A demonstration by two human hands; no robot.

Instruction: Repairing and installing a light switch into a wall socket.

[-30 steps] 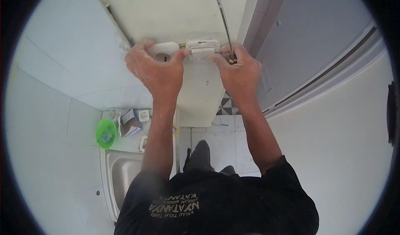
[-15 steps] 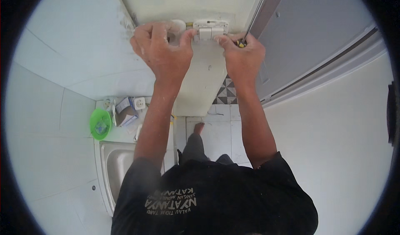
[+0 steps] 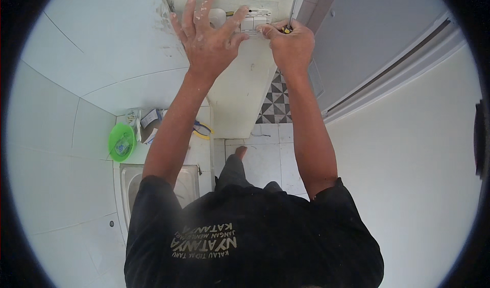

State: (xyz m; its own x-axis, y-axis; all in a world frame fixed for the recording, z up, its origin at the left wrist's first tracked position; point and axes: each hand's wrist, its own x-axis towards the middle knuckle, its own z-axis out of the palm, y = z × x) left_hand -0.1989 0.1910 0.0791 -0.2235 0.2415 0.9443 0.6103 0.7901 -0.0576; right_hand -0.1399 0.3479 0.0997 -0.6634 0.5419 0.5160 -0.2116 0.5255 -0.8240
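Observation:
A white two-rocker light switch (image 3: 247,26) sits in its mounting frame on the cream wall face ahead of me. My left hand (image 3: 208,47) is dusted with white powder, its fingers spread, the index fingertip at the frame's upper left corner. Behind those fingers, a round white fitting (image 3: 218,15) is partly covered. My right hand (image 3: 294,47) is closed around a screwdriver (image 3: 293,6), whose shaft points up and away from the switch. The thumb and finger of that hand rest against the switch's right side.
A grey door (image 3: 383,48) stands to the right. On the counter at lower left are a green bowl (image 3: 112,141), a torn box (image 3: 151,119) and pliers with yellow-and-blue handles (image 3: 203,131), beside a metal sink (image 3: 193,178).
My left hand has opened out from its curled grip beside the switch, and its index finger has risen to the frame's top corner. My right hand still has the screwdriver. The view has shifted slightly.

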